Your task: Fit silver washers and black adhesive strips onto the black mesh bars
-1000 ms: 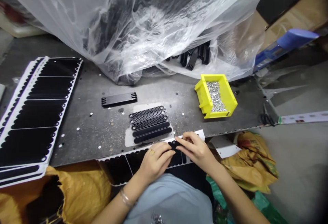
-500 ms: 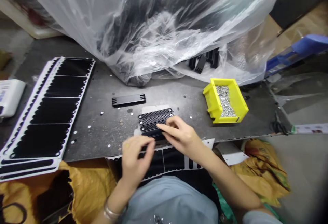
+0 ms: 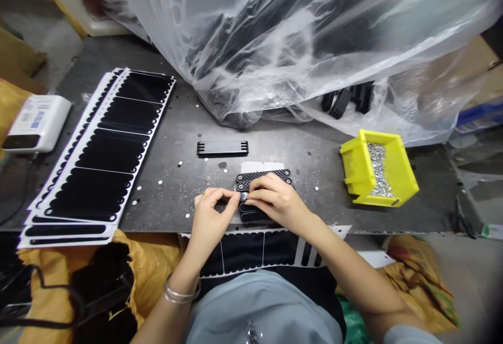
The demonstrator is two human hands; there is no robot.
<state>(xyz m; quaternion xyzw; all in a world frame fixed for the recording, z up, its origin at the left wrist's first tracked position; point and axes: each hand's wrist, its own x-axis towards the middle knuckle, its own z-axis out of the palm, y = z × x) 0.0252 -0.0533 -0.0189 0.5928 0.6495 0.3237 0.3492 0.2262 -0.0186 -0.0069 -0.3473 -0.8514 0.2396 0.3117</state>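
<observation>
At the far left a white box (image 3: 41,124) with a label stands on the dark table (image 3: 178,150), a cable (image 3: 26,186) trailing from its front. Next to it, sheets (image 3: 108,147) of black strips lie overlapped at a slant, their near ends reaching the table's edge, just above a yellow sack (image 3: 151,273) with dark stuff in its mouth. Farther right, a lone black bar (image 3: 222,148) with slotted ends lies flat, well back from the edge. The left hand (image 3: 211,217), with a ring on a finger and bangles (image 3: 178,292) at the wrist, has thumb and forefinger brought together at the left end of a row of black bars (image 3: 263,175); a small shiny piece (image 3: 243,196) shows at its fingertips, but whether it grips this I cannot tell. The bars lie side by side on a pale pad (image 3: 262,166), partly covered by the right hand (image 3: 280,200), which pinches the piece between thumb and fingers over them. Nearer the body, another sheet (image 3: 243,252) lies along the table's edge, white gaps between its rightmost strips. Behind, clear plastic (image 3: 298,55) drapes down, black parts (image 3: 348,100) showing under its hem. To the right a yellow bin (image 3: 403,176) holds silvery bits (image 3: 379,171); scissors (image 3: 460,221) lie beyond.
</observation>
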